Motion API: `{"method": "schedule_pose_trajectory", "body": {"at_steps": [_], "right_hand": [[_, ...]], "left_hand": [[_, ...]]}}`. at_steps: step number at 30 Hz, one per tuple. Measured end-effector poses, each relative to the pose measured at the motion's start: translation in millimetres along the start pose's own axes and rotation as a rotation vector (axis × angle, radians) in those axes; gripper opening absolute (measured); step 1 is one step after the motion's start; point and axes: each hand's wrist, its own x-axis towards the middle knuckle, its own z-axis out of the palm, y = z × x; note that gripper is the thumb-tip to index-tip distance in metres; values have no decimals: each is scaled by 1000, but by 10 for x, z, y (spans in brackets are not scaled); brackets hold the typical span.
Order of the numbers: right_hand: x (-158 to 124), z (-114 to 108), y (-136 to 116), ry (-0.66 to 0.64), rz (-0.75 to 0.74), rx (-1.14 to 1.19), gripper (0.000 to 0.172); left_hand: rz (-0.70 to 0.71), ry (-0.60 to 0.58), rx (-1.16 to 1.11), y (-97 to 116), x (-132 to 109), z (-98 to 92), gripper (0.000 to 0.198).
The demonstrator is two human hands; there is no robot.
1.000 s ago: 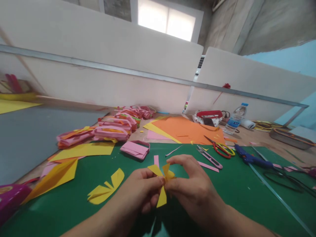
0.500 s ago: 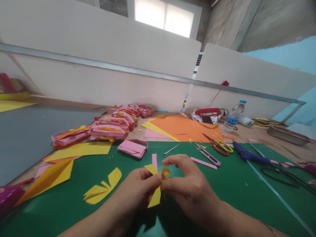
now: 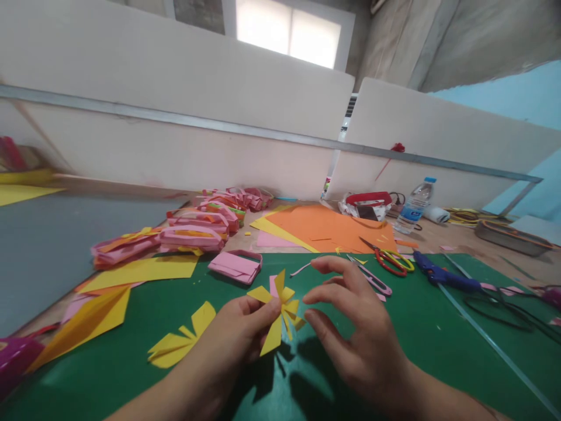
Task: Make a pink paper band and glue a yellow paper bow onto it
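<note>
My left hand (image 3: pixel 248 327) pinches a yellow paper flower (image 3: pixel 275 333) between thumb and fingers. Its cut petals fan out above, below and to the right of my thumb. Just right of the flower, my right hand (image 3: pixel 355 327) is raised with thumb and fingers apart, holding nothing. A second yellow cut-paper piece (image 3: pixel 204 318) lies on the green mat (image 3: pixel 421 362), partly hidden behind my left forearm. Beyond my left hand rests a small folded pink paper bag (image 3: pixel 235 266). A pink strip (image 3: pixel 273 285) shows behind the flower.
Several pink paper bags (image 3: pixel 193 237) are piled at the back left, near yellow sheets (image 3: pixel 144 272). Orange paper (image 3: pixel 328 225) lies at the back. To the right are thread snips (image 3: pixel 377 283), red-and-yellow-handled scissors (image 3: pixel 390 263), a blue glue gun (image 3: pixel 445 279) and a water bottle (image 3: pixel 414 207).
My right hand has let go of the yellow petals and opened, moving slightly right. The flower, still in my left hand, now shows its petals spread.
</note>
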Motion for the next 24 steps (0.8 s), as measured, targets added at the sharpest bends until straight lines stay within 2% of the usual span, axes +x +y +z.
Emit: {"method": "schedule_pose_trajectory", "body": {"at_steps": [2, 6, 9, 13, 20, 24], "right_hand": [[-3, 8, -1, -23, -11, -14, 15], [-8, 57, 14, -72, -132, -99, 23], [-12, 94, 27, -95, -209, -179, 18], [-14, 125, 47, -64, -266, -197, 14], [3, 106, 58, -81, -169, -45, 29], [2, 96, 62, -97, -135, -47, 25]], "left_hand": [[-27, -11, -49, 23, -12, 10, 36], [-32, -70, -120, 27, -6, 17, 39], [-37, -77, -152, 12, -12, 28, 37], [-46, -112, -195, 2, -33, 41, 34], [-50, -45, -86, -3, -12, 2, 36], [-53, 28, -24, -21, -35, 21, 33]]}}
